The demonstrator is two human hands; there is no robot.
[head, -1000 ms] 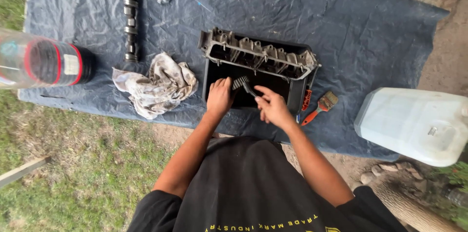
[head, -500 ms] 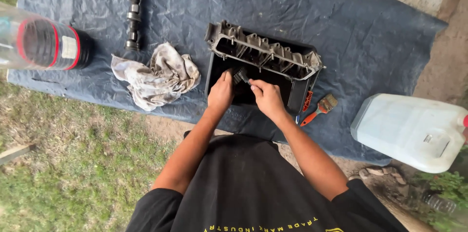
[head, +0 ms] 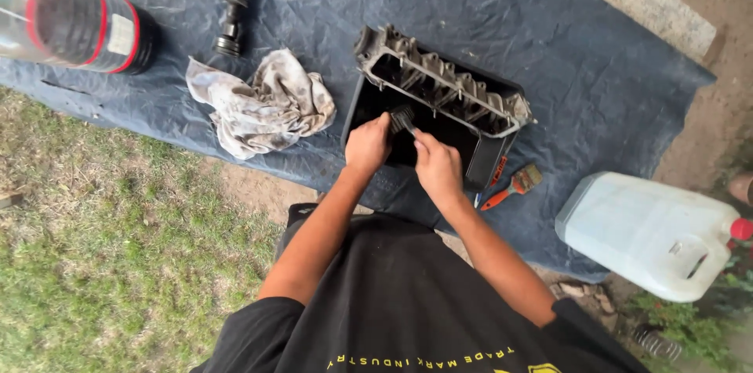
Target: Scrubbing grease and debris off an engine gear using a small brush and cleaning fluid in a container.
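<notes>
From the left I see a stained rag (head: pixel 263 102) on the blue tarp (head: pixel 596 67). My left hand (head: pixel 369 144) is curled shut over the black tray (head: pixel 482 169) – what it grips I cannot tell – while my right hand (head: pixel 438 169) pinches a small brush (head: pixel 401 117), below the metal engine part (head: pixel 443 83).
</notes>
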